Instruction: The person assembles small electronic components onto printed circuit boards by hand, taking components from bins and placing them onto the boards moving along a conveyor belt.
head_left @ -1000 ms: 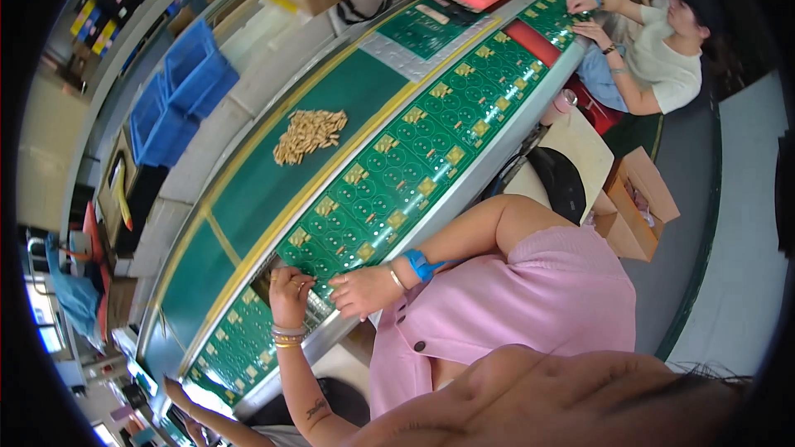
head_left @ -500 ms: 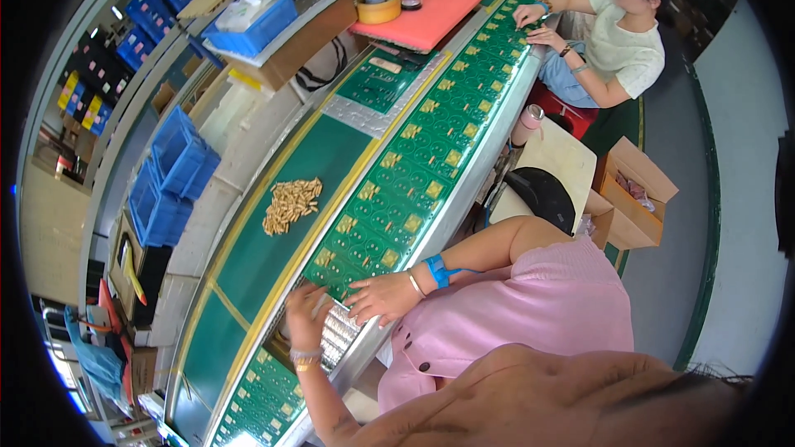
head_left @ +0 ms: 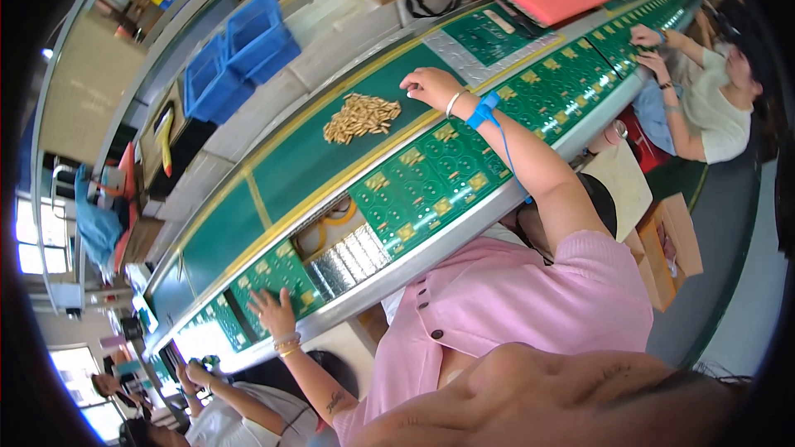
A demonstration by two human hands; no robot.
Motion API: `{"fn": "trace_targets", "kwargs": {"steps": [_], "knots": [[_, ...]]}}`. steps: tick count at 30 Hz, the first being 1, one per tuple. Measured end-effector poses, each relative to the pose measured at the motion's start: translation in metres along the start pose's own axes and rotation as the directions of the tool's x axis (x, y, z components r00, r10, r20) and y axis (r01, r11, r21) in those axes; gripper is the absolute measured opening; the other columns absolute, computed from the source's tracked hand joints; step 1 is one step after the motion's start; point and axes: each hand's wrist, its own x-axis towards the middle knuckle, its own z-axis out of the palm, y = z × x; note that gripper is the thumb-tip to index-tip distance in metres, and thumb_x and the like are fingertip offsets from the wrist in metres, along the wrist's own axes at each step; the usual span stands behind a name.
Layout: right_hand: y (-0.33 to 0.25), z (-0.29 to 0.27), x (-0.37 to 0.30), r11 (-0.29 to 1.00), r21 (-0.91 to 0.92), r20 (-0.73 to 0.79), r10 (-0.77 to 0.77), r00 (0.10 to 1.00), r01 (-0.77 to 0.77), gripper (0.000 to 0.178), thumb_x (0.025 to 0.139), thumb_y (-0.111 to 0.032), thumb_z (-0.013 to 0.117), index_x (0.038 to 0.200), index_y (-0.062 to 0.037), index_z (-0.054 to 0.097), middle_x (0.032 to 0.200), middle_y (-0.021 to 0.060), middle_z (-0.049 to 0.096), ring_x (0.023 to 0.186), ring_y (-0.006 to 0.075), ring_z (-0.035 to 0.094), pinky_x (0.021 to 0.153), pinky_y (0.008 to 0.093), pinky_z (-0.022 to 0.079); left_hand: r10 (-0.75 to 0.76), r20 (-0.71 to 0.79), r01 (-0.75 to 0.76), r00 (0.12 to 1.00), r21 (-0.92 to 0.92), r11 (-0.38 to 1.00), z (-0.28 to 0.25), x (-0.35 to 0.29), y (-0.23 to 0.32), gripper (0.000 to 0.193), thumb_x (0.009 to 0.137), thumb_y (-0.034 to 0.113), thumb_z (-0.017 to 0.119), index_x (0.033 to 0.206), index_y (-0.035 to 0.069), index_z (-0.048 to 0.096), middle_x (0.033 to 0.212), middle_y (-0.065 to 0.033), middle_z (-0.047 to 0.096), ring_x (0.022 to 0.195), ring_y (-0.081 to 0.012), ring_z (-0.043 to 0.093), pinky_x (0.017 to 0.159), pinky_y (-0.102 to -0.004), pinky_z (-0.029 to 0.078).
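I have the left hand (head_left: 272, 311) at the near edge of a green circuit board (head_left: 286, 271), its fingers spread apart; I cannot tell whether they press on it. The right hand (head_left: 432, 88) reaches across the row of green boards (head_left: 414, 178), just beside the heap of small tan parts (head_left: 362, 118) on the green mat (head_left: 308, 167). Its fingers are bent inward, and I cannot tell whether they pinch anything. Between the left board and the row, I see a shiny silver strip (head_left: 352, 261). A blue band (head_left: 483, 110) circles the right wrist.
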Motion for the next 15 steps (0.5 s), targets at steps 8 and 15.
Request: {"fn": "trace_targets", "kwargs": {"steps": [8, 15], "knots": [[-0.020, 0.052, 0.048, 0.976, -0.138, 0.138, 0.190, 0.972, -0.171, 0.017, 0.074, -0.025, 0.064, 0.078, -0.0084, 0.064, 0.078, 0.0076, 0.061, 0.077, 0.0250, 0.058, 0.066, 0.0377, 0.046, 0.348, -0.084, -0.354, 0.934, -0.073, 0.932, -0.012, -0.029, 0.086, 0.074, 0.081, 0.050, 0.051, 0.124, -0.008, 0.041, 0.141, -0.0227, 0.021, 0.131, -0.0428, 0.012, 0.104, -0.0491, 0.020], [-0.035, 0.072, 0.046, 0.992, -0.121, 0.187, 0.053, 0.981, -0.030, 0.015, 0.072, -0.020, 0.065, 0.080, -0.0079, 0.060, 0.080, 0.0067, 0.058, 0.080, 0.0255, 0.057, 0.069, 0.0371, 0.046, 0.454, -0.097, -0.463, 0.886, -0.132, 0.876, -0.015, -0.035, 0.112, 0.081, 0.078, 0.054, 0.052, 0.125, -0.010, 0.039, 0.141, -0.0222, 0.021, 0.131, -0.0417, 0.014, 0.102, -0.0499, 0.022]]}}
